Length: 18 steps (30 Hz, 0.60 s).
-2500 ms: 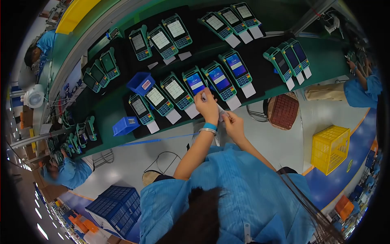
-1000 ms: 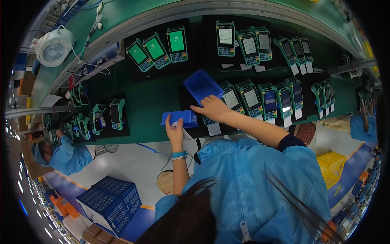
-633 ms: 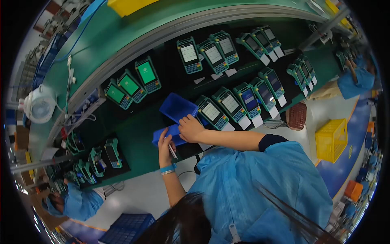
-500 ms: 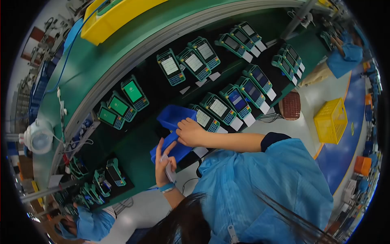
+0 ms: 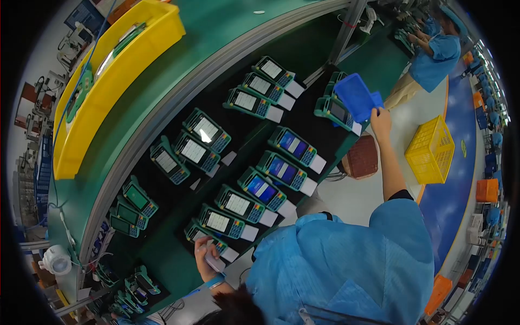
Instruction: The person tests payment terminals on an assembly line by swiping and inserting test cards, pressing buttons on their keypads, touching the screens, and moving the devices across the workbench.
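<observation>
My right hand point(image 5: 381, 120) grips the edge of a blue bin point(image 5: 355, 96) at the upper right, raised over payment terminals point(image 5: 333, 112) at the bench's far end. At the lower left, my left hand point(image 5: 204, 257) is closed around a small pale object point(image 5: 215, 262), beside the nearest terminal point(image 5: 198, 233) of the front row. Several terminals, among them one with a lit blue screen point(image 5: 261, 189), lie along that row with white slips point(image 5: 267, 218) at their lower ends.
A long yellow bin point(image 5: 116, 81) rests on the upper shelf. More terminals point(image 5: 207, 131) lie in a back row. A yellow crate point(image 5: 430, 150) and a brown stool point(image 5: 362, 157) stand on the floor at the right. A co-worker point(image 5: 436, 59) is at the upper right.
The view has turned. My right hand has moved from the near left end of the bench to the far right, carrying blue bins away. My left hand stays near the row's left end, still holding the pale object.
</observation>
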Each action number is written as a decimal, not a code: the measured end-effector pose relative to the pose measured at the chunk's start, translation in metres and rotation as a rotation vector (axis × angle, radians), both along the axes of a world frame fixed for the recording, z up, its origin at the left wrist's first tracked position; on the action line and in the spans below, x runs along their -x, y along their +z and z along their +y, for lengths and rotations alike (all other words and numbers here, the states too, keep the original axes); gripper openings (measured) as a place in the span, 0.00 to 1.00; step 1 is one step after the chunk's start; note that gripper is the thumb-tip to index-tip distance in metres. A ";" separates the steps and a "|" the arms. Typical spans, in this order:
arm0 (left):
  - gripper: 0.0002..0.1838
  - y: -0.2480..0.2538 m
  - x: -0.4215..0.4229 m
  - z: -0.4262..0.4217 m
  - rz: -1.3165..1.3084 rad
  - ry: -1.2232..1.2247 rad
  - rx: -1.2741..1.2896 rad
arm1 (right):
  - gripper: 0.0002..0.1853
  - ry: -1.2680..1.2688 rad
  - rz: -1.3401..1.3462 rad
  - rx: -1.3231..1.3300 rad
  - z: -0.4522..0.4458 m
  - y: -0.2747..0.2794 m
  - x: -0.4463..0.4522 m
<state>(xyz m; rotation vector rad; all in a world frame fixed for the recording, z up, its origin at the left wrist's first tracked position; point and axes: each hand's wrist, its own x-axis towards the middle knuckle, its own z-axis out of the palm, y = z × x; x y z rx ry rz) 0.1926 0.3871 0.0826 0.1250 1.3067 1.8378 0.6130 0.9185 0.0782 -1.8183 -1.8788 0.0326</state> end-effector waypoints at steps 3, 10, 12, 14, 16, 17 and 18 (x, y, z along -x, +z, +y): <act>0.18 -0.034 -0.033 0.024 -0.028 0.348 0.169 | 0.18 -0.152 -0.207 -0.145 0.122 -0.019 -0.064; 0.16 -0.103 -0.126 0.014 -0.137 0.889 0.458 | 0.21 -0.077 -0.458 0.061 0.289 -0.105 -0.144; 0.16 -0.117 -0.152 -0.016 -0.156 0.911 0.381 | 0.22 -0.056 -0.387 0.063 0.311 -0.117 -0.154; 0.15 -0.122 -0.177 -0.029 -0.217 0.929 0.359 | 0.22 0.014 -0.408 0.099 0.341 -0.117 -0.163; 0.13 -0.087 -0.192 0.016 -0.212 1.001 0.420 | 0.23 0.021 -0.443 0.158 0.382 -0.120 -0.173; 0.13 -0.079 -0.196 0.032 -0.219 1.011 0.480 | 0.27 -0.014 -0.488 0.354 0.408 -0.119 -0.180; 0.14 -0.080 -0.204 0.043 -0.229 1.024 0.538 | 0.30 -0.085 -0.544 0.305 0.435 -0.127 -0.188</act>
